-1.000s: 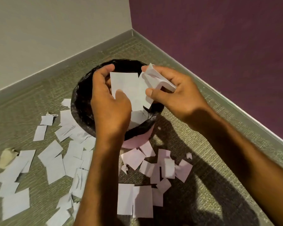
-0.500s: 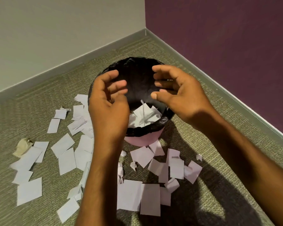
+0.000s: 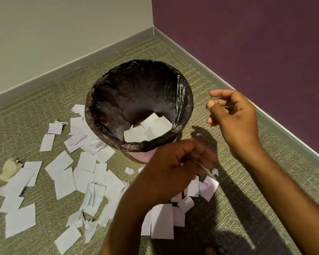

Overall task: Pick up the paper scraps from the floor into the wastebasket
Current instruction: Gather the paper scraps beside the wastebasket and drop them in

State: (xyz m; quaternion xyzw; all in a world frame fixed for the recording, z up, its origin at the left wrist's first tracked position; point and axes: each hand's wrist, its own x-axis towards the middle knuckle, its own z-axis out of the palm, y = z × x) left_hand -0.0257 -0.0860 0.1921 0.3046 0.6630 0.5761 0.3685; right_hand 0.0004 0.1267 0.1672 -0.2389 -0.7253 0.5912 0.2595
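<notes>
Green carpet runs into the corner, and there on it stands the basket, black liner folded over its rim, a few white scraps lying at its bottom. Plenty more scraps on the floor, scattered left of the basket and in front of it, some overlapping. Left hand hangs low, just in front of the basket above the near scraps; it is blurred, fingers loosely bent, apparently gripping nothing. Right hand is up beside the rim's right side, fingers loosely curled and slightly apart, empty. Far left, a crumpled tan wad.
</notes>
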